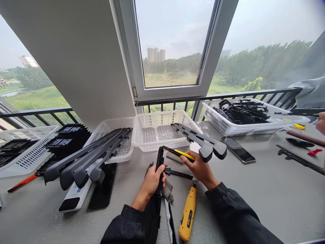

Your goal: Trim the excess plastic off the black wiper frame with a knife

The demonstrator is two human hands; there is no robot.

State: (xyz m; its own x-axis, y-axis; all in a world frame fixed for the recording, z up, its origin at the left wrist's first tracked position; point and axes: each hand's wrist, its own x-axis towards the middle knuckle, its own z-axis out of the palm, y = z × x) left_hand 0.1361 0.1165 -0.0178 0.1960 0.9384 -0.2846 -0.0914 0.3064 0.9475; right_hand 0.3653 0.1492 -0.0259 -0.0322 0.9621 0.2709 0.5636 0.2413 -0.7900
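My left hand [153, 181] is wrapped around a long black plastic part [159, 162], which stands tilted with its lower end running toward my body. In my right hand [201, 168] is a yellow-and-black utility knife [185, 155], its blade end at the top of the black part. Below my hands a yellow handheld power tool [188, 215] with a small round head lies on the table. Beside the left hand a grey cloth [168, 192] is partly hidden. Another black strip [179, 174] extends between my hands.
An almost bare white basket [162, 148] stands ahead, with dark grey handle-shaped parts [205, 152] leaning on its right rim. More such parts [81, 173] overhang the left basket [127, 154]. A phone [238, 149] lies on the right. Another person's hand [321, 123] shows at the right edge.
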